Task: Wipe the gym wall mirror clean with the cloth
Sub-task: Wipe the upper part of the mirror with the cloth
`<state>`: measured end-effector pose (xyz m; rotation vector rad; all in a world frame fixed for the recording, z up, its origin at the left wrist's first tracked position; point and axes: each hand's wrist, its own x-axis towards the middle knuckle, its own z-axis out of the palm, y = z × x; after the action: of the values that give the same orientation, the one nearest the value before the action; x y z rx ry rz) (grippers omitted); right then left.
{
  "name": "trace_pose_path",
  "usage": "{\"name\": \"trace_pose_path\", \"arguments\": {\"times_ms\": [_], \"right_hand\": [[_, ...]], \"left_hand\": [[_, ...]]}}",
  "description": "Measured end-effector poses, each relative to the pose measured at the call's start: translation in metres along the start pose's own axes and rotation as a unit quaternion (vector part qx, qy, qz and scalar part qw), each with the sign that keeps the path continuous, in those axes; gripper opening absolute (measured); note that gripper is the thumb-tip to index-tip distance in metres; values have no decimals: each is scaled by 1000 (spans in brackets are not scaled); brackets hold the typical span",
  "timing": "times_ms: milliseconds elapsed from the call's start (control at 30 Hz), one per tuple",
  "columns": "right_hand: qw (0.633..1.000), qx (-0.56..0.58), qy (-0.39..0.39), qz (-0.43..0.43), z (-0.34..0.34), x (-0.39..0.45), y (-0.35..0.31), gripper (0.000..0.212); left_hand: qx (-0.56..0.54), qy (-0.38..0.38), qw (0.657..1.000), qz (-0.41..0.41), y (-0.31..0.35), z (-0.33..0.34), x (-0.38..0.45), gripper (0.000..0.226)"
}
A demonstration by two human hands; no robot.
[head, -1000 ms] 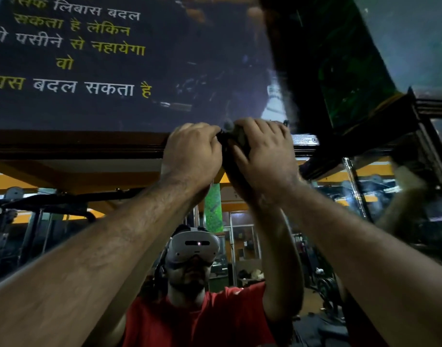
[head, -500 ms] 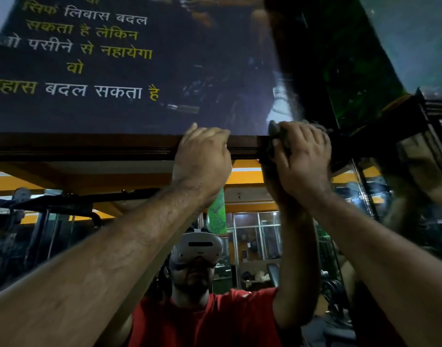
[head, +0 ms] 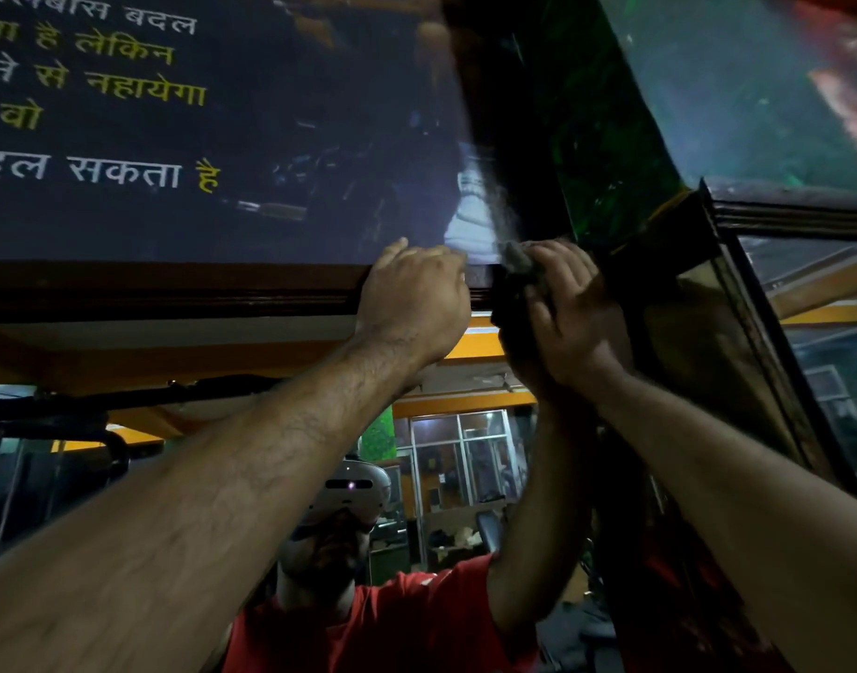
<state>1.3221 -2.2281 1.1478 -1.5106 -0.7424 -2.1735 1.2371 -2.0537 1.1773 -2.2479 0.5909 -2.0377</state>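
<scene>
The wall mirror [head: 441, 454] reflects a person in a red shirt and the gym behind. Its dark wooden top frame [head: 174, 293] runs across the view. Both my arms reach up to that frame near the room corner. My right hand [head: 577, 327] grips a dark cloth [head: 514, 264] and presses it on the frame's right end. My left hand [head: 412, 303] sits just left of the cloth, its fingers curled over the frame's upper edge. Most of the cloth is hidden under my right hand.
A dark poster [head: 222, 153] with white and yellow lettering hangs directly above the frame. A second framed mirror [head: 824, 391] stands on the adjoining wall to the right. A green panel [head: 606, 138] fills the corner above it.
My right hand slid the cloth to the right along the top frame toward the corner. My left hand followed it, and the view shifted right.
</scene>
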Motion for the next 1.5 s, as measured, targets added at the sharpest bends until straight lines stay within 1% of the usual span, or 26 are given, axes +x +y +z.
{"name": "trace_pose_path", "arguments": {"times_ms": [67,167,267,300,400,433,533,567,600,633,700,733,767,833,867,900,967,1033,1100,1167,1200,1233,1300,1367,1433,1500], "right_hand": [[999,-13,2,45,2,4,-2,52],[998,-32,-18,47,0,15,-9,50],[986,-80,-69,125,-4,35,-26,57],[983,-98,-84,134,0,38,-33,56],[987,-90,-93,96,0,35,-36,51],[987,-86,-92,101,-4,34,-32,51],[972,-112,-83,190,1,39,-38,53],[968,-132,-76,199,8,41,-49,53],[971,-148,-70,176,16,41,-61,52],[978,-148,-67,132,22,39,-70,51],[988,-117,-71,72,20,37,-70,52],[989,-100,-73,74,15,37,-62,54],[988,-88,-65,104,10,37,-53,57],[975,-88,-40,202,6,39,-47,54],[968,-96,-45,227,9,41,-56,52],[969,-102,-56,218,15,42,-68,51],[982,-89,-78,146,24,43,-93,52],[986,-65,-108,105,19,45,-98,51],[981,-72,-125,132,11,48,-88,52],[966,-97,-118,209,11,52,-90,50],[961,-109,-116,226,16,56,-101,50],[963,-113,-118,216,24,59,-115,52],[974,-91,-126,163,36,58,-140,55],[977,-70,-142,142,32,56,-143,53],[969,-91,-126,193,24,59,-130,53],[945,-148,-108,270,29,63,-138,54]], "left_hand": [[19,7,1000,-8,5,3,1,34],[13,6,1000,-20,7,2,1,33],[19,-12,1000,-17,5,-2,3,33],[24,-12,999,-26,2,-3,2,34],[54,27,995,-82,-10,-9,-3,34],[64,33,994,-86,-15,-10,-6,36],[78,37,994,-69,-22,-9,-13,45],[74,31,994,-69,-20,-10,-12,45],[70,24,995,-69,-19,-10,-11,42],[65,18,995,-68,-17,-11,-10,38],[52,15,997,-62,-22,-15,-11,33],[47,22,997,-65,-28,-18,-14,33],[46,41,995,-73,-35,-22,-17,34],[48,67,992,-99,-50,-30,-25,33],[49,64,991,-104,-56,-32,-29,33],[46,56,992,-102,-59,-35,-30,34],[35,34,995,-90,-60,-39,-29,35],[29,14,997,-77,-62,-43,-31,35],[37,22,997,-66,-70,-50,-35,37],[54,38,994,-81,-82,-58,-41,37],[56,35,994,-92,-85,-61,-44,37],[54,26,994,-96,-86,-63,-45,37],[50,7,996,-80,-86,-66,-46,38],[35,-5,998,-60,-92,-71,-48,38],[29,12,998,-58,-105,-80,-52,38],[49,29,995,-76,-118,-86,-57,36]]}}
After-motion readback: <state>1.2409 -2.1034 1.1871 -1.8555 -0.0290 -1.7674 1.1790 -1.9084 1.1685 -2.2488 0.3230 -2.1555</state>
